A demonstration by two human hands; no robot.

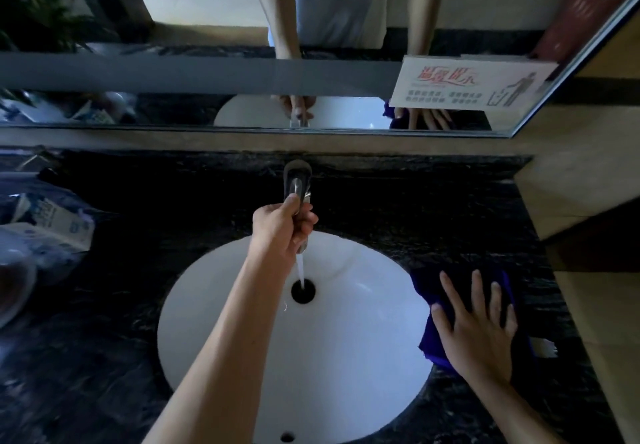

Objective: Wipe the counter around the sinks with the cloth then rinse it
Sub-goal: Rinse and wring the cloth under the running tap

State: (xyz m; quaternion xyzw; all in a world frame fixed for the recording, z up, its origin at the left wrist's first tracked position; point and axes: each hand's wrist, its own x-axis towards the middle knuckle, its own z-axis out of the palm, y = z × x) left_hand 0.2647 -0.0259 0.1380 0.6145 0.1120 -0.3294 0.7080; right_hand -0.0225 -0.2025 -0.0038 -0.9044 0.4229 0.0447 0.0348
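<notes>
Cloth (429,291) lies under the flat right hand (479,329); left hand (282,227) grips the running tap (297,180), so rinsing comes next.

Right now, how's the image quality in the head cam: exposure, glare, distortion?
Head view: underexposed, so the dark counter loses its grain while the white sink stays readable; soft overall, with the mirror sign's small text blurred; wide-angle bowing bends the mirror edge and right wall; mild sheen on the basin, no harsh glare; the water stream shows clearly.
</notes>
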